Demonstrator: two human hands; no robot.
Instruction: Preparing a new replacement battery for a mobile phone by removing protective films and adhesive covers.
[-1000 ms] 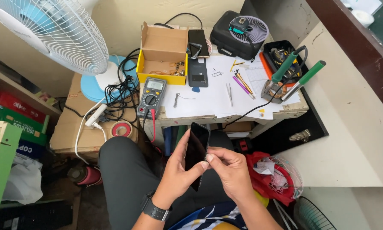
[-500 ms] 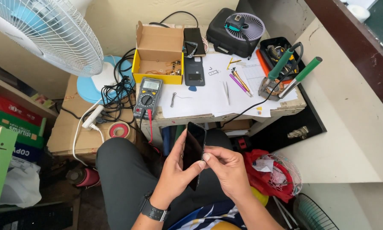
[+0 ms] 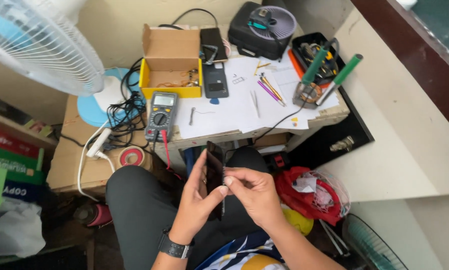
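Phone: a black smartphone, slim and dark, held on edge over the lap, just below the front edge of the table. Its long side faces up; the screen face is not readable from here.
Left hand: left hand wraps the phone from the left, thumb pressed on its near face, fingers behind it. A dark watch sits on the wrist.
Right hand: right hand meets the phone from the right, thumb and forefinger pinched at its edge; whether something small is between them, cannot tell.
Table: covered in white paper sheets. A second phone lies flat, back up, beside a yellow cardboard box.
Multimeter: multimeter at the left front corner, red lead hanging down.
Tools: two green-handled irons in a stand at the right; a small fan unit behind.
Floor side: white desk fan at left, red bag at right.
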